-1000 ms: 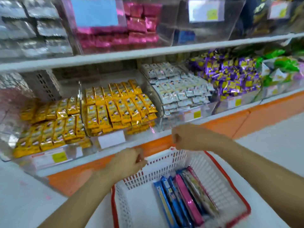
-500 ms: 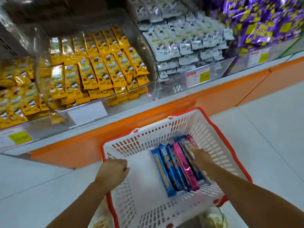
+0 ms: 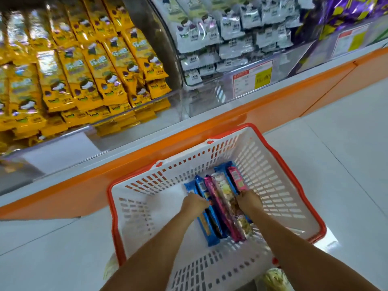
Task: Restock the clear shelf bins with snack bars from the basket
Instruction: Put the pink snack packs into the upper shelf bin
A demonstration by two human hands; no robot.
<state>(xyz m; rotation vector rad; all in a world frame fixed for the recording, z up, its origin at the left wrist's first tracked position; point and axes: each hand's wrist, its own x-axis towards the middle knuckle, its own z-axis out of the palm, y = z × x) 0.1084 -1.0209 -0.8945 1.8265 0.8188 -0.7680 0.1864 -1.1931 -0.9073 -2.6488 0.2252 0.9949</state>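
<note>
Shifted from the basket (image 3: 262, 164) rim onto the snack bars (image 3: 218, 204): left hand (image 3: 194, 203), opposite right hand (image 3: 248, 201). Fingers apparently curled on the stack's 2 sides, squeezing it together for lifting; mid-basket, below the clear shelf bins (image 3: 167, 59).

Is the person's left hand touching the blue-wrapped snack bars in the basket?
Touching: the head view shows the left hand curled over the blue-wrapped snack bars.
</note>
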